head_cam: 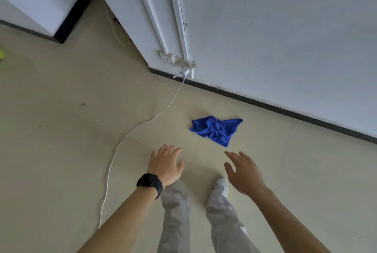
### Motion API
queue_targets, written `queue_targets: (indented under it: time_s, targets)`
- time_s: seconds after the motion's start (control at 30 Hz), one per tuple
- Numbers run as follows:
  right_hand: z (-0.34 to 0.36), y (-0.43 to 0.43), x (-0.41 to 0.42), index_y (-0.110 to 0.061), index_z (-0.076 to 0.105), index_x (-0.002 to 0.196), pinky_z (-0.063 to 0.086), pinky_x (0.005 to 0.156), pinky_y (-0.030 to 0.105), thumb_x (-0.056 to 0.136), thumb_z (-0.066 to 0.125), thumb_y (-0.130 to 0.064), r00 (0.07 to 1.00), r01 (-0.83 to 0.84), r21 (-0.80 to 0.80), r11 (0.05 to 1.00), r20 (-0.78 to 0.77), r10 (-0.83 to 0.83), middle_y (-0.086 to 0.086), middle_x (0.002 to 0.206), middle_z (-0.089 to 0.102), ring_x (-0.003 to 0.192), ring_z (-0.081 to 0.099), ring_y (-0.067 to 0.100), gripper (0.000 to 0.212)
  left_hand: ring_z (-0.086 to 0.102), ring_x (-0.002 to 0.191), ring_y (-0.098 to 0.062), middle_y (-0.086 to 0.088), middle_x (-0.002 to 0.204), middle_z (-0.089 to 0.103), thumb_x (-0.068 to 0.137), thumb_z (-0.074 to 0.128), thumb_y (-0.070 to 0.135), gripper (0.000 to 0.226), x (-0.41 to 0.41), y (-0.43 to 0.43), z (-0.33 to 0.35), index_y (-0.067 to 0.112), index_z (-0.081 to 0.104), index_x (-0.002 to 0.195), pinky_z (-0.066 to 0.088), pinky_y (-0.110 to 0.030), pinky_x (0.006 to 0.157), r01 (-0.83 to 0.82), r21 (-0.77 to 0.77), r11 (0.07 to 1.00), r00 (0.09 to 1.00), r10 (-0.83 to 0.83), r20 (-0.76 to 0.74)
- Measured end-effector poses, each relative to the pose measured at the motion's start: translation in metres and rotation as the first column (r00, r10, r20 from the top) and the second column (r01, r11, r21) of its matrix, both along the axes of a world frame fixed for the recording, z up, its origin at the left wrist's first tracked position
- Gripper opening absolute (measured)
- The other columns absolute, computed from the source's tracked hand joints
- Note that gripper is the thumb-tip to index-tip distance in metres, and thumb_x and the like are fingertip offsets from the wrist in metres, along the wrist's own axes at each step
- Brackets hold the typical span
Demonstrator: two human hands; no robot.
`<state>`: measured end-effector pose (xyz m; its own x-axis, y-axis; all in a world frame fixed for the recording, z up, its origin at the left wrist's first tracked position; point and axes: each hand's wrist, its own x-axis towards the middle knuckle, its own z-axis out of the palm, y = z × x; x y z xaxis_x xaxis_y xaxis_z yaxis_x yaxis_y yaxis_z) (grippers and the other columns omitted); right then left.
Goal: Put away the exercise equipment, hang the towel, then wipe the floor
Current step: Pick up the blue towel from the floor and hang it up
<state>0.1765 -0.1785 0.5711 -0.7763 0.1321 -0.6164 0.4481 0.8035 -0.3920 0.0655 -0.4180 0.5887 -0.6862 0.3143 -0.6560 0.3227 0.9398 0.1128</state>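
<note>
I am holding both bare hands out over the floor [61,130], short of the crumpled blue cloth [216,130].

The cloth is lying bunched on the tiles near the dark skirting [265,106], its long axis running left to right, one pointed corner aiming right toward the wall and another aiming back at me. Its folds are hiding how it is knotted up. A yellow-green thing [1,53] is being cut off by the left edge, too little to name. A white cable [142,124] is trailing from the wall plug past my left hand [166,164]. Its fingers [175,150] are spreading loosely, gripping nothing, and my right hand [243,173] is hovering with fingers [234,156] straight and apart, touching nothing.
</note>
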Motion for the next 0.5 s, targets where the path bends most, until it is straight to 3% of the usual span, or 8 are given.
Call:
queue_targets:
  time_s: [0.33,0.5]
  targets:
    - [-0.158,-0.016,-0.081,-0.028,0.026,0.156,0.017,0.123,0.035,0.105,0.036,-0.041,0.951,0.265,0.018,0.964,0.161,-0.265,-0.001,0.163,0.027,0.152,0.016,0.021,0.054,0.016,0.150,-0.026,-0.002,0.160,0.030,0.099,0.039,0.042,0.054,-0.125,0.000,-0.191,0.028,0.031,0.151,0.021,-0.047,0.116,0.364,-0.074,0.929,0.923,-0.349,0.160]
    - [-0.279,-0.020,-0.112,-0.029,0.024,0.157,0.022,0.119,0.037,0.103,0.039,-0.042,0.899,0.396,0.012,0.918,0.199,-0.390,-0.003,0.163,0.026,0.152,0.015,0.020,0.057,0.013,0.151,-0.027,-0.004,0.163,0.023,0.099,0.038,0.046,0.058,-0.165,0.003,-0.325,0.027,0.025,0.153,0.019,-0.050,0.118,0.411,-0.081,0.908,0.900,-0.391,0.191]
